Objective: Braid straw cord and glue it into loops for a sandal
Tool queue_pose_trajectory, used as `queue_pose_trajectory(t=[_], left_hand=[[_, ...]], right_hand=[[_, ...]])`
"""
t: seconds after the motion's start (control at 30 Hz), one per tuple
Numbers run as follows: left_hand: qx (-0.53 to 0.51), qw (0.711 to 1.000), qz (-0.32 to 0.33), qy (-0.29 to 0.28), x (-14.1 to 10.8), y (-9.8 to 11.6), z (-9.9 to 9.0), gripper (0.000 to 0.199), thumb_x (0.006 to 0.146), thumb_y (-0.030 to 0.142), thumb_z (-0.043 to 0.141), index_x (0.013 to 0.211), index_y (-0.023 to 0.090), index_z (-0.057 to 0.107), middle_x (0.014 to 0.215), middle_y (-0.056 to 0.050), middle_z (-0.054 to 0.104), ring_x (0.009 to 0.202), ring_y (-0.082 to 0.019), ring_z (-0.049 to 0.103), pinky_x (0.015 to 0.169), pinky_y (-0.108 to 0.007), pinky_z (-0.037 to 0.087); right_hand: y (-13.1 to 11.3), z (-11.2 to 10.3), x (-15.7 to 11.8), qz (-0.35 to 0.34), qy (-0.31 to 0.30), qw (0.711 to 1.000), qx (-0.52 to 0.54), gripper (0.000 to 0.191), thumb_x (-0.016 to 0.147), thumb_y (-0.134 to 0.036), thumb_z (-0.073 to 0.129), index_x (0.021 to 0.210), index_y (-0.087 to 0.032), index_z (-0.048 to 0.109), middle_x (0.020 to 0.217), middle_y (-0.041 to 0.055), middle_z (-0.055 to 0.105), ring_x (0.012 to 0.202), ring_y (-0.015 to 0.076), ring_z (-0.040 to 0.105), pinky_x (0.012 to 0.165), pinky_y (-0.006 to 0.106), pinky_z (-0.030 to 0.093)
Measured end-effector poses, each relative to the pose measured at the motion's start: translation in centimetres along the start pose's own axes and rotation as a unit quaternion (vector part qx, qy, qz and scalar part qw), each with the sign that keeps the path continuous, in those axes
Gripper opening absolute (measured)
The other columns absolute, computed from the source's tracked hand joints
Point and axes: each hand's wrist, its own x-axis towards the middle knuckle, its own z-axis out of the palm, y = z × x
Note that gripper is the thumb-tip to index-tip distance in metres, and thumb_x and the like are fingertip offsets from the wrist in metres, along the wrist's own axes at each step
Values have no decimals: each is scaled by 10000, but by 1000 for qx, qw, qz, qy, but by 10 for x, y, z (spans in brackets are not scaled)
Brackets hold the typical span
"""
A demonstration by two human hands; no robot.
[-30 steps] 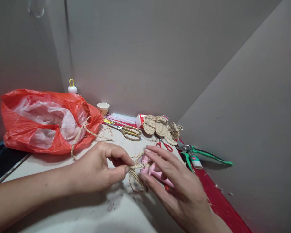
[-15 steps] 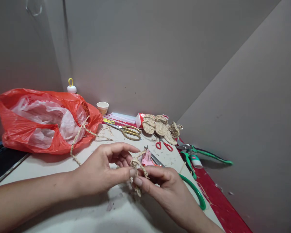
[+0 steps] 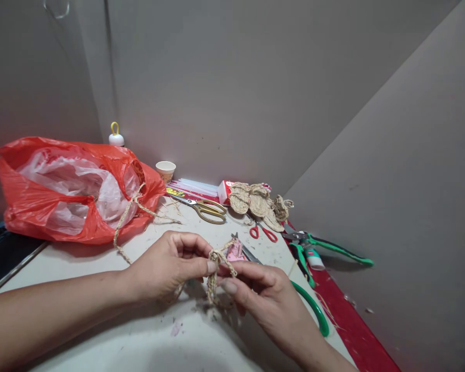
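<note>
A knotted, braided straw cord (image 3: pixel 212 287) hangs between my two hands above the table. My left hand (image 3: pixel 174 266) pinches its upper part between thumb and index finger, the other fingers curled behind. My right hand (image 3: pixel 265 294) is closed at the cord's right side, thumb and index finger by a short braided end; the exact grip is partly hidden. Just behind the cord lie a pink patterned piece (image 3: pixel 235 251) and a scissors blade (image 3: pixel 251 256), partly covered by my right hand. A green handle (image 3: pixel 313 307) curves out beside my right wrist.
On the left sits a red plastic bag (image 3: pixel 19 191) with a braided cord (image 3: pixel 120 227) trailing from it. Farther back are a paper cup (image 3: pixel 166 169), gold-handled scissors (image 3: pixel 211 212), red-handled scissors (image 3: pixel 269 235) and woven straw soles (image 3: pixel 259 201). Green-handled shears (image 3: pixel 337 249) lie right, near the wall.
My left fingers have drawn in from spread to curled around the cord's top. The right thumb has shifted slightly right, and more of the hanging braid shows.
</note>
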Motion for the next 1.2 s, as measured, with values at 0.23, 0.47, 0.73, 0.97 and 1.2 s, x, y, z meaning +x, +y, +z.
queue_pose_trajectory(t=[0.23, 0.47, 0.73, 0.97, 1.2], left_hand=[[64, 997, -46, -13, 3, -1, -4, 130, 675, 206, 705, 710, 121, 613, 565, 43, 573, 513, -59, 488, 536, -192, 366], [62, 996, -59, 21, 27, -25, -25, 197, 611, 253, 725, 622, 134, 568, 493, 42, 548, 456, -69, 473, 511, -211, 371], [58, 996, -55, 34, 41, -34, -39, 157, 625, 225, 696, 609, 133, 570, 475, 42, 536, 438, -65, 462, 504, -216, 371], [63, 998, -28, 17, 42, -40, -41, 153, 627, 224, 694, 628, 132, 572, 493, 48, 538, 447, -64, 461, 490, -211, 353], [82, 995, -29, 37, 41, -41, -41, 141, 621, 224, 690, 651, 130, 589, 503, 47, 542, 457, -70, 470, 491, -209, 364]], right_hand=[[13, -11, 5, -49, 117, 988, -84, 242, 847, -341, 587, 995, -183, 698, 766, 48, 685, 587, 137, 602, 515, 236, 497], [9, -27, 9, -66, 271, 956, -94, 285, 851, -361, 586, 1100, -230, 631, 797, 24, 683, 620, 139, 630, 556, 252, 538], [27, -67, -15, 49, -40, 845, -531, 316, 826, -322, 540, 1096, -184, 632, 1028, 114, 695, 904, 273, 660, 719, 369, 529], [64, -46, -20, 58, -39, 782, -620, 567, 778, -125, 450, 1344, -120, 408, 1085, 159, 633, 944, 275, 629, 739, 362, 503], [48, -65, -25, 88, -13, 741, -666, 418, 760, -161, 465, 1168, -167, 559, 937, 126, 693, 776, 279, 675, 545, 318, 484]])
